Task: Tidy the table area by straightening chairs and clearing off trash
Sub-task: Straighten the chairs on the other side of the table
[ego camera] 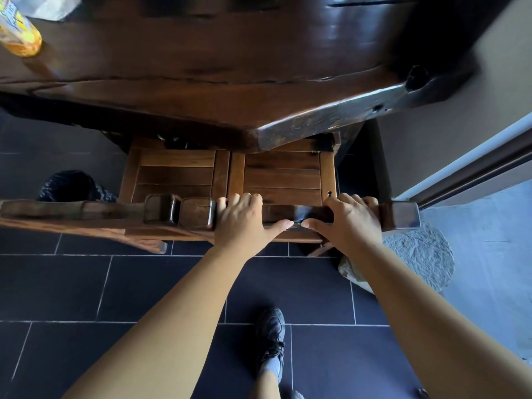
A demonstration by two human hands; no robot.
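A dark wooden chair (283,175) stands partly under the corner of a heavy dark wooden table (218,82). Both my hands grip the top rail of its backrest. My left hand (244,220) is on the rail's left part, fingers over the far side and thumb along the near side. My right hand (349,220) holds the rail's right part the same way, the two thumbs nearly touching. A second wooden chair (175,174) stands directly to the left, its backrest touching this one. A yellow plastic bottle (18,30) and crumpled white paper (47,7) lie on the table's far left.
A black bag (67,185) sits on the dark tiled floor left of the chairs. A rough grey stone (417,260) lies by the right chair's rear leg. A wall and a sliding-door track (472,174) run along the right. My shoe (270,338) is behind the chair.
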